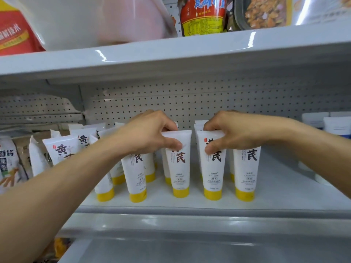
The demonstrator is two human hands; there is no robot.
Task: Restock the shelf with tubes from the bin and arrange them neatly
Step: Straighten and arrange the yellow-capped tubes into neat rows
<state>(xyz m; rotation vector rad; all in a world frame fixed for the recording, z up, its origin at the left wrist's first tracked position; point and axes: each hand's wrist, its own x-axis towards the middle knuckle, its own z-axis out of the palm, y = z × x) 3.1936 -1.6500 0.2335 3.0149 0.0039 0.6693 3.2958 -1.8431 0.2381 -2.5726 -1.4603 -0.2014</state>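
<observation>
1. Shelf [284, 186], pale grey, carries a front row of white tubes standing on yellow caps
2. Left hand [152, 132] pinches the crimped top of the centre-left tube [179, 168], thumb in front, fingers behind
3. Right hand [230, 132] is closed the same way on the centre-right tube [213, 171]; both tubes stand upright, just apart
4. More tubes [64, 149] crowd behind and to the left, some apparently leaning
5. Pegboard [190, 97] backs the shelf
</observation>
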